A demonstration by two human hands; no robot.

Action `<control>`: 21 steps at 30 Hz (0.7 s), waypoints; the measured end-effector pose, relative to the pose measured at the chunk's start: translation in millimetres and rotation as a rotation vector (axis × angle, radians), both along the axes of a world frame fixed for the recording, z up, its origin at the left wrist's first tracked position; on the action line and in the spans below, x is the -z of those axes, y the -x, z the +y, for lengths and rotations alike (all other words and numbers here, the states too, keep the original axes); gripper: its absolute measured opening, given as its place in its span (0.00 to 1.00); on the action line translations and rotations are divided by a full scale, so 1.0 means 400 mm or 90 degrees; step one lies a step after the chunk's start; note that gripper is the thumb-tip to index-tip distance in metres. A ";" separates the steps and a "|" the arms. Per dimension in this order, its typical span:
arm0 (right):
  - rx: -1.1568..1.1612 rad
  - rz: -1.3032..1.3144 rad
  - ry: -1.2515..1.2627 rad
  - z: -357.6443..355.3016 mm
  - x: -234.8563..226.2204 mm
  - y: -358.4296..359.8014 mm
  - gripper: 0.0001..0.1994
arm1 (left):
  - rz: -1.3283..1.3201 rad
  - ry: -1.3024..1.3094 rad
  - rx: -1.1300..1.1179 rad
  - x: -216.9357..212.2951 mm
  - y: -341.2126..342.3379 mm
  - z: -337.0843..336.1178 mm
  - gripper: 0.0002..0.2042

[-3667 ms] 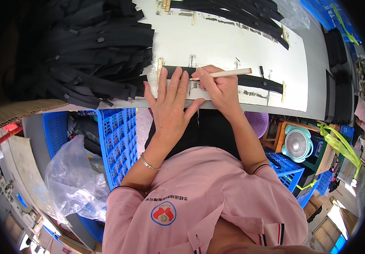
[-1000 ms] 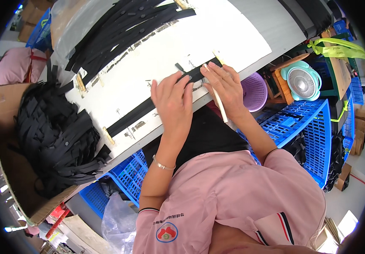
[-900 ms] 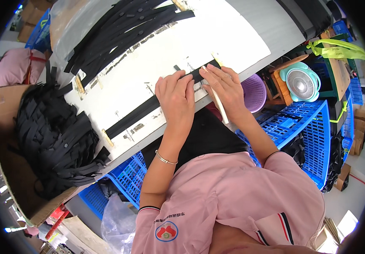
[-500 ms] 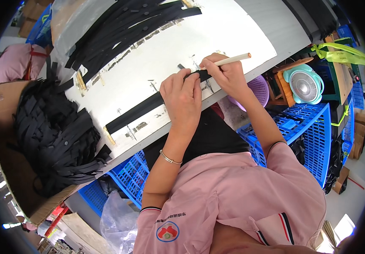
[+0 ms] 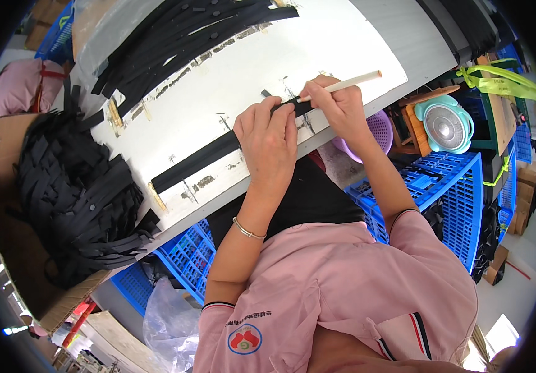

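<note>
A long black webbing strip [image 5: 199, 163] lies along the near side of a white board [image 5: 237, 68] that has dark marks and tape bits on it. My left hand [image 5: 266, 133] presses the strip down, its fingers bent over it, with a small dark end poking out beyond the fingertips. Just right of it, my right hand [image 5: 337, 105] grips a slim white pen [image 5: 355, 81] in a writing hold. The pen's tip meets the strip beside my left fingertips, while its back end slants up to the right.
Many black strips [image 5: 174, 46] are spread across the board's far side. A cardboard box [image 5: 7, 143] at left overflows with more. Blue plastic baskets [image 5: 460, 211], a purple basket [image 5: 380, 133] and a turquoise fan [image 5: 447, 124] stand right of the table. Clear plastic [image 5: 171, 317] hangs below.
My right hand and the pen have shifted slightly to the right along the strip. My left hand keeps pressing at nearly the same spot.
</note>
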State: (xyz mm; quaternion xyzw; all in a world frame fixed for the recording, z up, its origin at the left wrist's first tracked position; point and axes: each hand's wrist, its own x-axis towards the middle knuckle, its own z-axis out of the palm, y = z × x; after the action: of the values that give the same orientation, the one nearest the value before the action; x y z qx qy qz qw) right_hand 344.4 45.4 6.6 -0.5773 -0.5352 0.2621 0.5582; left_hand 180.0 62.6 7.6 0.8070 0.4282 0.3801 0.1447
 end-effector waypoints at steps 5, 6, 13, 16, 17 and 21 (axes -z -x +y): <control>-0.053 -0.055 0.077 -0.013 -0.021 -0.014 0.14 | -0.009 0.003 -0.001 0.005 -0.003 0.001 0.06; -0.056 -0.049 0.091 -0.013 -0.023 -0.012 0.15 | -0.010 0.003 -0.003 0.005 -0.004 0.001 0.06; -0.089 -0.102 0.057 0.005 -0.003 -0.005 0.14 | -0.002 -0.001 -0.011 0.011 0.014 0.007 0.08; -0.035 -0.033 0.121 -0.018 -0.006 -0.026 0.13 | -0.003 0.004 -0.008 0.003 0.017 -0.011 0.13; -0.021 -0.013 0.116 -0.024 -0.005 -0.035 0.14 | -0.019 0.000 0.006 0.000 0.023 -0.013 0.16; 0.017 0.059 0.052 -0.030 0.001 -0.031 0.15 | 0.047 0.020 -0.025 -0.023 0.095 -0.070 0.20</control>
State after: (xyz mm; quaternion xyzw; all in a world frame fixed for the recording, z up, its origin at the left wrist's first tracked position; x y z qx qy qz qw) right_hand 356.6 33.4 6.1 -0.5936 -0.4900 0.3030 0.5619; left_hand 142.1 34.6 17.0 0.8094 0.4550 0.3461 0.1341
